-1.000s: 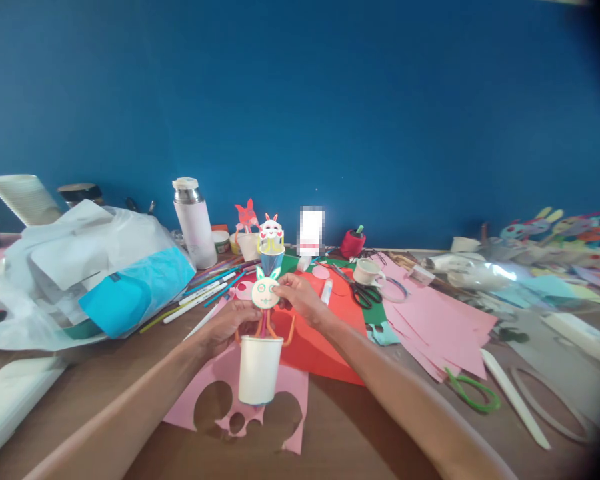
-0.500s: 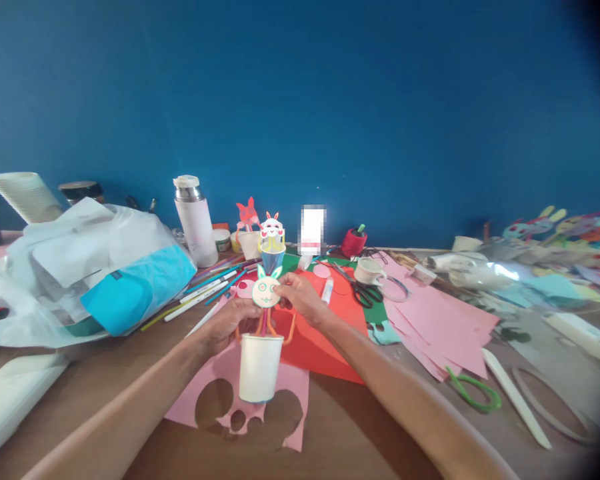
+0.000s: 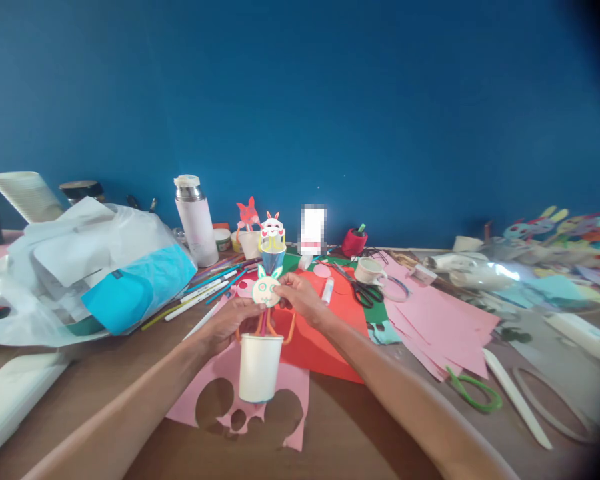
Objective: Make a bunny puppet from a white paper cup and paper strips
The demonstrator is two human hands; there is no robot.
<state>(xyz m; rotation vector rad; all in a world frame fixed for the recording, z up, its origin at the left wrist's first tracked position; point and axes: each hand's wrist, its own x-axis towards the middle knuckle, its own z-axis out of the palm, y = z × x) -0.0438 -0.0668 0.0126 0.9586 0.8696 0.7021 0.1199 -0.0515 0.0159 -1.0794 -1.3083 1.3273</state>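
A round paper bunny face with green-edged ears is pinched on both sides, by my left hand at its lower left and my right hand at its right edge. Below it stands a white paper cup, upright, with orange pipe cleaners bent over its rim and a dark reddish stem rising toward the face. The cup is on or just over a pink paper sheet with round holes cut in it. Behind the face is a blue cup bearing another bunny face.
Red paper, scissors, a glue stick and a mug lie to the right, beside pink sheets. Markers, a plastic bag and a flask occupy the left. A blue wall closes off the back.
My left fingers have shifted slightly to the right along the bottom of the bunny face. The cup and the other things stay where they were.
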